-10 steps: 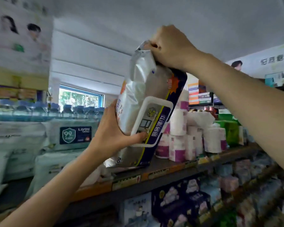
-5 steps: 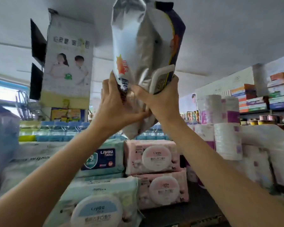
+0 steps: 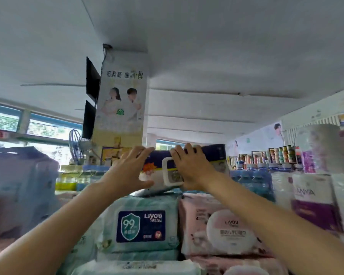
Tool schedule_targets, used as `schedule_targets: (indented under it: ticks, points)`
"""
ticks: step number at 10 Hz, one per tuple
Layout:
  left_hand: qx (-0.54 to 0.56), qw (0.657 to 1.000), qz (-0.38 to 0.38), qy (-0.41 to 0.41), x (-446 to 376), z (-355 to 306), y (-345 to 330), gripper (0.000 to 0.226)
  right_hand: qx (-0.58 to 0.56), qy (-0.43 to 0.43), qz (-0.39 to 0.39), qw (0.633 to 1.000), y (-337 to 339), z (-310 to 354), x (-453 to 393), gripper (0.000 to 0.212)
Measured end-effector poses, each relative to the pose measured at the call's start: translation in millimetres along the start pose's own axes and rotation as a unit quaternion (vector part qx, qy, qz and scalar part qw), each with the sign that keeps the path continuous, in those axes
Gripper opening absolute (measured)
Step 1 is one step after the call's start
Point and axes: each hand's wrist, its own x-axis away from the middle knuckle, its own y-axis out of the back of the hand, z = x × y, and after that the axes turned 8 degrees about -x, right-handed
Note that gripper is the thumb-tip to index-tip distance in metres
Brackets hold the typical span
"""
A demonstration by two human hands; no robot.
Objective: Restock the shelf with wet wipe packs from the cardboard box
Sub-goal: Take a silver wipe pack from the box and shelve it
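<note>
Wet wipe pack (image 3: 187, 165) lying flat atop the stacked packs, straddling the green Liyou pack (image 3: 145, 225) and the pink pack (image 3: 222, 229), long axis left to right, lid facing out. Right hand (image 3: 191, 167) draped over lid and top edge, fingers curled on it. Left hand (image 3: 127, 171) at the pack's left end, fingers spread, seemingly just touching. Both arms stretched up and forward.

Both hands (image 3: 127, 171) (image 3: 191, 169) hold a wipes pack (image 3: 213, 153) atop stacked packs (image 3: 143, 225)
</note>
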Motion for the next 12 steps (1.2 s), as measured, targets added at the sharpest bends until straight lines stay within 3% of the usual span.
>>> schedule_targets:
  ticks: [1,2,3,8,9,10,11,12]
  points:
    - [-0.047,0.996,0.071,-0.009,-9.3,-2.7,-19.0,0.1,-0.094,-0.003,0.026,0.995,-20.7,-7.6,2.5,0.101]
    - [-0.079,0.995,0.052,-0.012,-13.3,4.4,-21.3,0.103,-0.159,0.027,0.068,0.985,-17.0,-24.3,3.4,0.11]
    - [-0.078,0.996,0.051,-0.017,-12.6,4.9,-21.9,0.105,-0.169,0.0,0.106,0.98,-24.9,-44.1,17.3,0.116]
    - [-0.258,0.964,0.052,-0.048,-33.0,-12.7,-24.9,0.126,-0.109,-0.027,0.038,0.993,-36.7,-46.1,29.1,0.102]
    - [-0.276,0.96,-0.002,-0.052,-33.8,-23.6,-28.8,0.127,-0.054,-0.007,0.003,0.998,-15.7,-50.1,22.1,0.101]
    - [-0.163,0.98,-0.106,-0.031,-39.6,-37.9,-31.1,0.118,0.046,0.053,-0.068,0.995,23.8,-57.7,8.5,0.09]
    - [0.002,0.969,-0.246,0.025,-45.4,-48.8,-20.3,0.109,0.101,0.099,-0.247,0.959,47.6,-68.5,4.8,0.057]
    - [0.104,0.933,-0.327,0.113,-56.9,-63.3,1.2,0.103,-0.106,-0.089,-0.409,0.902,51.1,-59.1,24.3,0.063]
